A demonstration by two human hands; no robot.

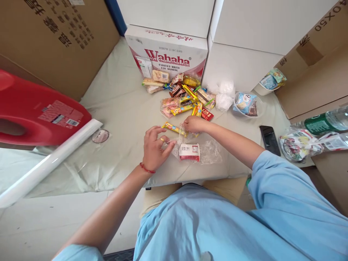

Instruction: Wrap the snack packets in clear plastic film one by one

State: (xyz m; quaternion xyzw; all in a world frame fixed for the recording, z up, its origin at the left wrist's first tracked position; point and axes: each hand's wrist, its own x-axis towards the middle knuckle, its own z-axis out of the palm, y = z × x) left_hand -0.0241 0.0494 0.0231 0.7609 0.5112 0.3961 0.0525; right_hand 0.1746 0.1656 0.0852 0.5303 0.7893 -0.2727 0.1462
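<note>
Beyond the red-and-white packet [189,152], my right hand [194,124] is pinching clear wrap [212,152]; left of the packet, my left hand [154,148] is curving, thumb and fingers apart. Beside the packet, the wrap is probably feeling light, slippery; its edges are suiting fingertips.

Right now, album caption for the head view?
Left hand and right hand at clear plastic, Wahaha water carton behind wrapped snacks.

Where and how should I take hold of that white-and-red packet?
Probably by its near and far edges, from above on the wearer's side: the packet has clear plastic spread at its left and right ends, while its near edge faces the wearer.
</note>
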